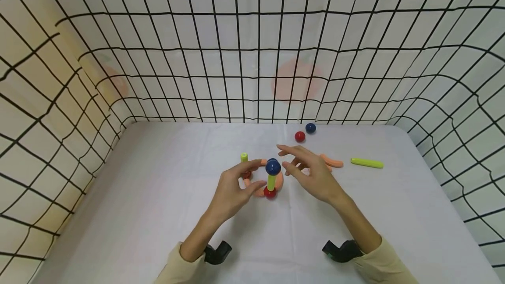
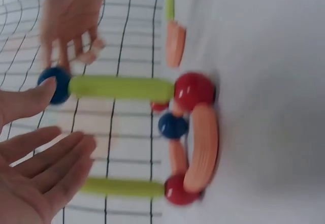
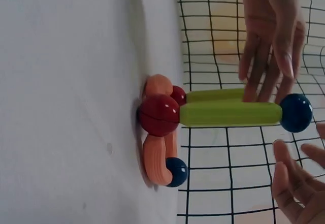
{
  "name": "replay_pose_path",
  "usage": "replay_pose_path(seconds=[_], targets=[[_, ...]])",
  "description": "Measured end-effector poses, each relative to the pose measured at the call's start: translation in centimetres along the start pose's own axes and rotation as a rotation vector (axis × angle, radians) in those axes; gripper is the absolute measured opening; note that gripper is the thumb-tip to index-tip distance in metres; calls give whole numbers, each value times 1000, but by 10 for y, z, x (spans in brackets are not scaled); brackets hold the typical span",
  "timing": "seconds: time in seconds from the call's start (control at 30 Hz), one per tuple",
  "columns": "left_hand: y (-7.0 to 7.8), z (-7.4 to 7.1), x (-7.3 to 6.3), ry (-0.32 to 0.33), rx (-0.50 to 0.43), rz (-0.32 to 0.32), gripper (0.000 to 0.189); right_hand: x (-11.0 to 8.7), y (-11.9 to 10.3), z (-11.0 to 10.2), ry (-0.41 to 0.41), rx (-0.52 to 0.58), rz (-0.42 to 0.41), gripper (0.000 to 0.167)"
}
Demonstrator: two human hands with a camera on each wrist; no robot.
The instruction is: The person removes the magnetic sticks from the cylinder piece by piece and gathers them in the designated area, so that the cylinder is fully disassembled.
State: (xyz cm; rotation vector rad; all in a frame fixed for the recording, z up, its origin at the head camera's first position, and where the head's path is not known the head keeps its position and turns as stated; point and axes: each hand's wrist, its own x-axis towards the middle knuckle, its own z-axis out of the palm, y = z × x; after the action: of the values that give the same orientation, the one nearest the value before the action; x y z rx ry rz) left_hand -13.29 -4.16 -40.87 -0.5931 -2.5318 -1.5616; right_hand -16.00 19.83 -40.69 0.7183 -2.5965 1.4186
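Observation:
A ring of curved orange pieces (image 1: 279, 182) joined by red balls (image 1: 270, 192) lies on the table. From it two lime-green rods (image 3: 231, 114) rise upright, the nearer one topped by a blue ball (image 1: 273, 167). Another blue ball (image 2: 173, 126) sits low in the ring. My left hand (image 1: 232, 192) is at the left of the rods, fingers loosely extended; its thumb overlaps the top ball in the left wrist view, and contact cannot be told. On the other side, my right hand (image 1: 313, 176) hovers beside that ball with spread fingers, holding nothing.
Behind the right hand lie loose curved orange pieces (image 1: 332, 161), and farther right a lime-green rod (image 1: 367, 163). A loose red ball (image 1: 300, 136) and a loose blue ball (image 1: 310, 128) are near the white table's (image 1: 158, 179) back edge. Black wire mesh (image 1: 259, 49) surrounds the back and sides.

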Motion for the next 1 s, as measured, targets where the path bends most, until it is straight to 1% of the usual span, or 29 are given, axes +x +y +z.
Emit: replay_pose_path(seconds=[0.1,0.2,0.27,0.37,0.47,0.7,0.83,0.9,1.0], targets=[[2,13,6,32,-29,14,50,-1,0,5,0,33,-140,51],[2,23,10,59,-44,14,49,-1,3,10,12,50,-217,49],[1,28,12,86,-49,18,45,-1,4,13,27,57,-246,49],[-1,33,13,130,-49,28,39,0,4,14,55,50,-268,50],[-1,36,13,153,-39,43,35,0,3,15,76,39,-277,51],[-1,38,13,148,-64,60,31,-1,5,17,82,39,-305,49],[-2,38,14,143,-70,71,30,0,7,15,79,56,-292,46],[-1,37,14,142,-75,73,30,1,7,11,100,71,-275,46],[-1,37,14,137,-83,65,29,2,8,5,164,84,-253,47]])
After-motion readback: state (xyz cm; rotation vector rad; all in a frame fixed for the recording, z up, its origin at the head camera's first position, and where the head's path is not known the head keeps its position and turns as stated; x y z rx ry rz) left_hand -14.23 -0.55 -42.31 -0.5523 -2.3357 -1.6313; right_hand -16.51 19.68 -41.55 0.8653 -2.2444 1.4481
